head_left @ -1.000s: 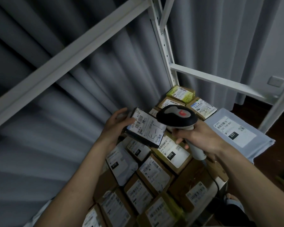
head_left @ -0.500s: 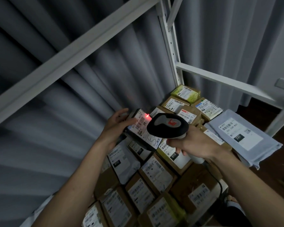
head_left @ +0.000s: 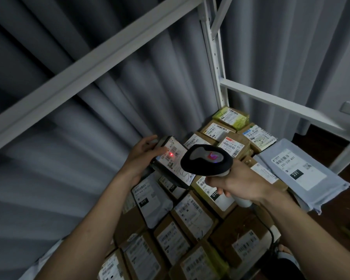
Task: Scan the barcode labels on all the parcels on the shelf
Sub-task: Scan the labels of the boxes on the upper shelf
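- Fingers (head_left: 148,141) of the left hand (head_left: 138,158) curl round the far edge of a dark parcel (head_left: 170,164), with the thumb laid on its white label, holding it tilted up above the other parcels.
- Right hand (head_left: 240,183) wraps its fingers round the pale grip of a barcode scanner (head_left: 206,163), whose black head points at the held parcel and partly covers its near corner.
- A red dot of light (head_left: 171,154) sits on the held parcel's label (head_left: 175,161), among the printed barcodes near the thumb.
- Brown cardboard boxes (head_left: 192,215) with white barcode labels lie packed side by side on the shelf beneath both hands, labels facing up.
- A grey plastic mailer marked 010 (head_left: 150,201) lies among the boxes just below the left wrist.
- A larger grey mailer marked 231 (head_left: 299,170) lies at the right end of the shelf, beside the boxes, its edge hanging past them.
- A yellow-green box (head_left: 231,117) sits at the far corner of the shelf, next to the white upright (head_left: 214,57).
- White shelf beams (head_left: 89,63) cross the upper part of the view, with grey curtains (head_left: 129,93) hanging behind.
- A dark cable (head_left: 271,235) runs down from the scanner's handle across a box.
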